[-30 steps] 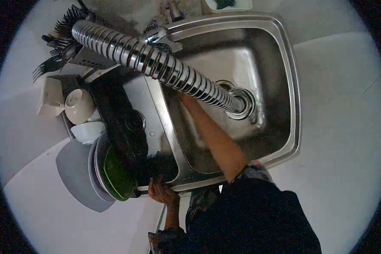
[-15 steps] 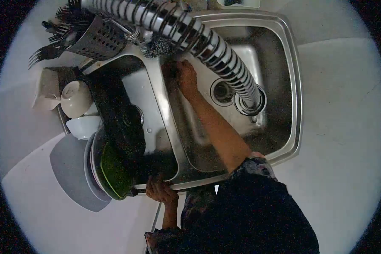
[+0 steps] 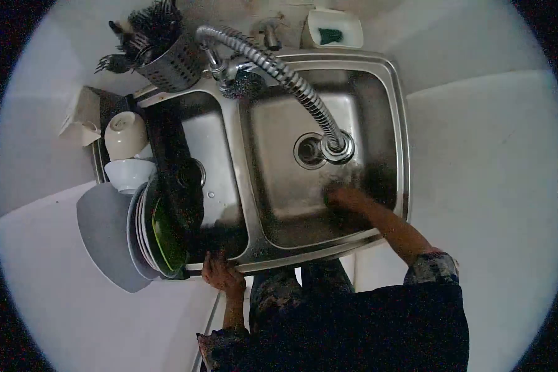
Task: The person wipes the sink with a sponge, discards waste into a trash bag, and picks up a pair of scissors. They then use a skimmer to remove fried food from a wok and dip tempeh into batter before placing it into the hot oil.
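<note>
My right hand [image 3: 348, 199] is low in the right basin of the steel sink [image 3: 285, 197], near its front wall. Motion and shadow blur its fingers, so I cannot make out whether they hold anything. At the front rim of the left basin, my left hand [image 3: 223, 273] rests with its fingers slightly apart on the edge. Above the right basin arches a coiled spring faucet [image 3: 297, 87], its round spray head [image 3: 338, 147] hanging beside the drain [image 3: 309, 150].
Left of the sink stand bowls [image 3: 126, 136], stacked plates and a green dish [image 3: 167, 239]. Behind are a perforated cutlery holder [image 3: 170, 67] and a white tub [image 3: 347, 26] with a green scrubber [image 3: 330, 35]. A metal scourer [image 3: 245, 85] sits by the faucet base.
My right hand has moved from the back left of the right basin to its front right. My left hand stays at the front rim. The view has shifted, bringing the white tub into fuller sight.
</note>
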Action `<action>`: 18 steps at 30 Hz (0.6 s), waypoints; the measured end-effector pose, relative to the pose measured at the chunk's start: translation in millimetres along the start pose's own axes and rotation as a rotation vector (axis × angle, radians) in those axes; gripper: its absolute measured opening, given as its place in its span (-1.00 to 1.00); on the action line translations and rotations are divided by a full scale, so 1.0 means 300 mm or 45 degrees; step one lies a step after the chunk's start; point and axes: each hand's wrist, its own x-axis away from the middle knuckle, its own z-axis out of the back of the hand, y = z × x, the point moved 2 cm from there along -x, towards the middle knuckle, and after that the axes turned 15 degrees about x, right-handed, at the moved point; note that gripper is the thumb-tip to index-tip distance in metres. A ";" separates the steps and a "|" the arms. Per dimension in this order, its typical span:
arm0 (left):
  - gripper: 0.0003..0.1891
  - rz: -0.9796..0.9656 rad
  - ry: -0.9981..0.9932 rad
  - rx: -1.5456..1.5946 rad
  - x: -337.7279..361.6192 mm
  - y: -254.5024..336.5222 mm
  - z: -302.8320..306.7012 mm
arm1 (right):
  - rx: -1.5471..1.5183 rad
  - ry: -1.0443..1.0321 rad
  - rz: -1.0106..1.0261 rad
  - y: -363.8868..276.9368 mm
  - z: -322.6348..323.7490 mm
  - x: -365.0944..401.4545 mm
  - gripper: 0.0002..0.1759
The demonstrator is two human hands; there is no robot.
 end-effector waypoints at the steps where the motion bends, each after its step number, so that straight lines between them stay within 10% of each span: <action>1: -0.53 -0.040 0.038 -0.059 0.013 -0.018 -0.005 | 0.275 0.070 -0.036 0.053 0.013 0.034 -0.58; 4: -0.58 0.051 0.199 0.232 0.024 -0.021 -0.016 | -0.415 -0.423 -0.600 0.243 0.093 0.067 -0.59; 6: -0.59 0.163 0.048 0.230 0.005 -0.012 0.003 | -0.237 0.413 -0.580 0.289 0.161 0.005 -0.69; 8: -0.61 0.274 -0.110 0.230 0.009 -0.005 0.007 | -0.792 0.617 -0.482 0.229 0.429 -0.114 -0.60; 10: -0.63 0.570 0.071 0.456 0.017 -0.010 -0.002 | -0.228 0.663 -0.314 0.255 0.554 -0.291 -0.62; 11: -0.65 0.204 -0.184 -0.019 -0.015 0.015 0.031 | -0.285 0.692 -0.313 0.279 0.582 -0.398 -0.67; 13: -0.64 0.311 -0.108 0.061 -0.009 0.008 0.015 | -0.328 0.702 -0.268 0.297 0.619 -0.536 -0.69; 18: -0.56 0.158 -0.037 0.041 0.016 -0.013 0.024 | 1.268 0.583 0.411 0.188 0.721 -0.710 -0.60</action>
